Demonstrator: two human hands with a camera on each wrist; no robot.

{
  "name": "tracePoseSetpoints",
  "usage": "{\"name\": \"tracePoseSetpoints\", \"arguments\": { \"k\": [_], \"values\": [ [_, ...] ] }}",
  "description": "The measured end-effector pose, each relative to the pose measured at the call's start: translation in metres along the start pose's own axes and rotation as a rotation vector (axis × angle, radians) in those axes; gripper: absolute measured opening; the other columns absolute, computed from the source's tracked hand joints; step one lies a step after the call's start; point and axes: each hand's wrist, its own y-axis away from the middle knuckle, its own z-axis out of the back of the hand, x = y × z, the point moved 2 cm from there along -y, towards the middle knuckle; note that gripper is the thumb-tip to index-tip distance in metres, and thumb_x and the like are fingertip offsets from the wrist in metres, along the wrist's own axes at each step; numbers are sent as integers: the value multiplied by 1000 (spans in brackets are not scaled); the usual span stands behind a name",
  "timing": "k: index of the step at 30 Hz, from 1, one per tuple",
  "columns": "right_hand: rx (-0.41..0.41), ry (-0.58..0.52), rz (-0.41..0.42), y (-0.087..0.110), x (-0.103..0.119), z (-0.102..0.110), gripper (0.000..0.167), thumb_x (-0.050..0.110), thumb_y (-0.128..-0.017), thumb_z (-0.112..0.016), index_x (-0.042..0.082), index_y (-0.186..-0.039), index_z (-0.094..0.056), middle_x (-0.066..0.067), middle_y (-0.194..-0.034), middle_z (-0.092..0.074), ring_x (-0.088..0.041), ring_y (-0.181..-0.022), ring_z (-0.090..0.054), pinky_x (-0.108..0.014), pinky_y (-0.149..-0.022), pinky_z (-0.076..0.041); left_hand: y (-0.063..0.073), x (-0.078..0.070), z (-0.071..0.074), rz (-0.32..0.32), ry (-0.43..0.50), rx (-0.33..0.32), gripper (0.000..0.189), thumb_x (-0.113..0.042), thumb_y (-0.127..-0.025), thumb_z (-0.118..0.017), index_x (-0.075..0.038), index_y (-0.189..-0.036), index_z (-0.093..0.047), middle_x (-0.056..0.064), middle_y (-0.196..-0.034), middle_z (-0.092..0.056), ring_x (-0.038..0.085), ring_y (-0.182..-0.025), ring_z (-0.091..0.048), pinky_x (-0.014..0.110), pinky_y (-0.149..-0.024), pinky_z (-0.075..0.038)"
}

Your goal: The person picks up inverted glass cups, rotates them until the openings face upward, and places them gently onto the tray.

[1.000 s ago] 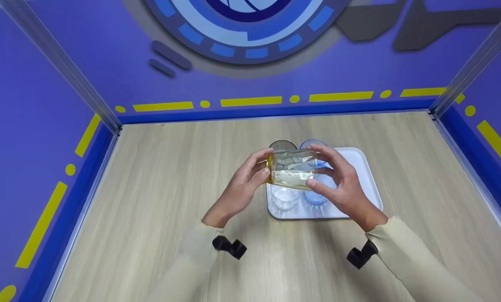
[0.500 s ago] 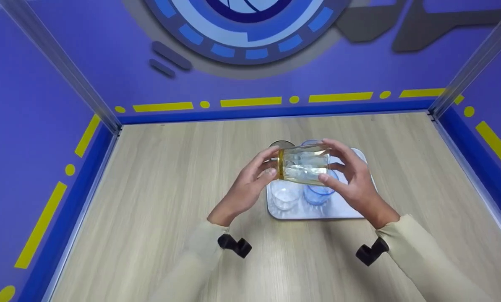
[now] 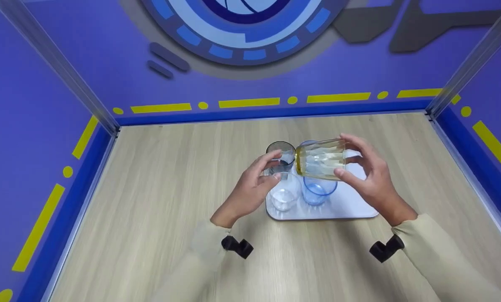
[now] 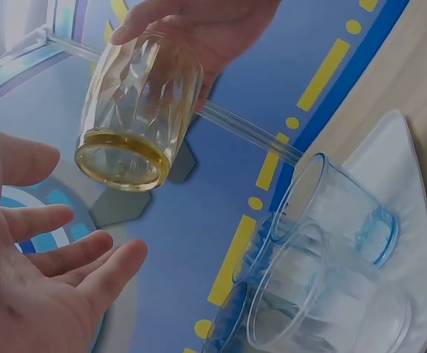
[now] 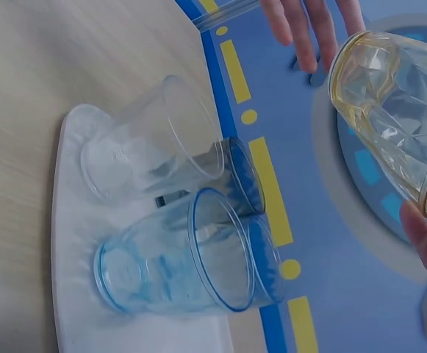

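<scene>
My right hand (image 3: 370, 176) grips a yellow-tinted clear glass (image 3: 321, 159) by its rim end, thumb on the near side. The glass lies sideways in the air above the tray, its thick amber base pointing left. My left hand (image 3: 252, 186) is apart from it, fingers spread and loosely bent, nothing in them; in the left wrist view a gap shows between its fingertips (image 4: 128, 257) and the glass base. Below, a clear glass (image 3: 284, 195), a blue glass (image 3: 316, 193) and a dark grey glass (image 3: 282, 147) stand upright. Another blue glass (image 5: 263, 261) behind is largely hidden.
The white tray (image 3: 351, 207) under the glasses rests on a light wooden table (image 3: 166, 188). Purple-blue panels (image 3: 250, 90) with yellow marks enclose the table at the back and both sides. A black wrist camera (image 3: 238, 246) sits on the left sleeve, another on the right.
My left hand has let go of the yellow glass base. My right hand has carried the glass rightward and slightly up, uncovering the dark grey glass and more of the front blue one.
</scene>
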Motion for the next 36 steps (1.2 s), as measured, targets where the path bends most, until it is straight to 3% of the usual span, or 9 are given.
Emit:
{"name": "tracePoseSetpoints", "arguments": {
  "k": [6,11,15,21,27,33,36],
  "values": [
    [-34,98,-27,1,-5,13,71,-9,-76,-71,7,-141,-48,-6,-135,-52,-13,-117,-50,-16,-87,-48,1,3,-3,-17,-180,-14,54,-25,-98,-54,-19,-149,-35,2,-148,-40,15,-132,-43,30,-106,-45],
    [-59,134,-72,2,-6,20,69,-8,-77,-70,7,-140,-48,-9,-132,-53,-13,-115,-50,-15,-86,-47,2,6,-5,-32,-278,-12,57,-27,-97,-57,-19,-149,-35,2,-151,-37,16,-136,-41,29,-107,-45],
    [-76,154,-88,3,4,21,65,-7,-78,-69,3,-139,-49,-15,-127,-53,-13,-113,-50,-13,-85,-45,5,10,-6,-31,-341,-10,59,-29,-95,-59,-18,-148,-35,2,-152,-35,17,-136,-42,32,-106,-45],
    [-89,189,-84,3,11,26,63,-6,-78,-70,2,-137,-51,-11,-124,-55,-14,-112,-51,-14,-83,-44,5,12,-7,-28,-468,-35,61,-31,-94,-61,-18,-148,-37,2,-152,-36,19,-139,-38,42,-111,-39],
    [-86,279,-100,5,-7,34,65,-4,-77,-73,6,-138,-51,-14,-128,-54,-13,-112,-50,-15,-82,-42,7,14,-10,-22,-584,-50,60,-34,-94,-61,-17,-147,-38,5,-150,-38,20,-138,-39,42,-111,-39],
    [-81,353,-136,8,-32,43,70,4,-78,-77,21,-140,-51,-4,-132,-54,-11,-112,-47,-17,-81,-39,8,15,-11,-25,-660,-55,61,-34,-93,-62,-16,-146,-39,6,-149,-39,20,-138,-40,40,-108,-43],
    [-77,379,-135,9,-37,46,69,7,-79,-77,23,-141,-51,-3,-133,-53,-11,-112,-46,-17,-81,-39,8,17,-11,-38,-696,-61,61,-33,-93,-62,-15,-146,-39,8,-149,-39,21,-138,-40,40,-106,-45]
  ]
}}
